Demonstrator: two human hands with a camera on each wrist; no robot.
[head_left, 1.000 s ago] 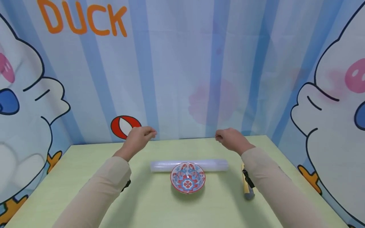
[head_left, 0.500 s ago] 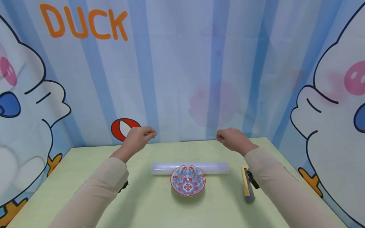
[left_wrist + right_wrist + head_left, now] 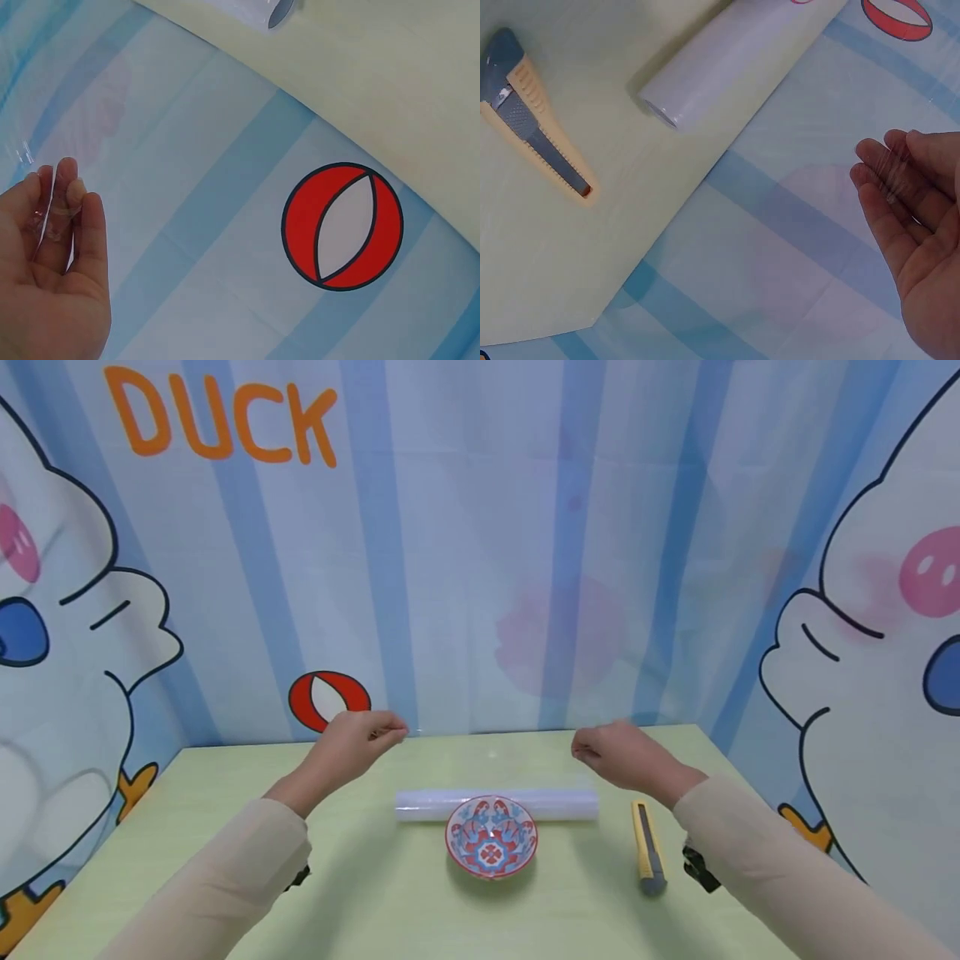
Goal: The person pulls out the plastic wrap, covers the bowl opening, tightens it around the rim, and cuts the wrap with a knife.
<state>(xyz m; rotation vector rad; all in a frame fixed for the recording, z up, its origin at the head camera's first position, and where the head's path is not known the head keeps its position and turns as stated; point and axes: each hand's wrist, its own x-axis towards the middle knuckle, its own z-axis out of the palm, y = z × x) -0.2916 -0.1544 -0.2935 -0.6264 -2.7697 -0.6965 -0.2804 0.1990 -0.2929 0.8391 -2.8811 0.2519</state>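
Clear plastic wrap (image 3: 892, 171) stretches thinly from my right hand (image 3: 630, 756), which pinches it between thumb and fingers. My left hand (image 3: 348, 745) pinches clear wrap (image 3: 56, 217) too, at the left. Both hands are raised over the far part of the table, apart from each other. The sheet between them is almost invisible in the head view. A pale roll of plastic wrap (image 3: 427, 806) lies crosswise below the hands. Just in front of the roll stands a red-and-blue patterned bowl (image 3: 491, 837), hiding part of it.
A yellow and grey utility knife (image 3: 647, 850) lies on the right of the pale green table (image 3: 225, 802). Behind the far edge hangs a striped blue cloth backdrop (image 3: 465, 543) printed with cartoon figures, which also covers both sides.
Both hands have come down slightly and nearer, still pinching the wrap. The forearms have spread outward, so the utility knife now shows whole. Bowl and roll stay where they were.
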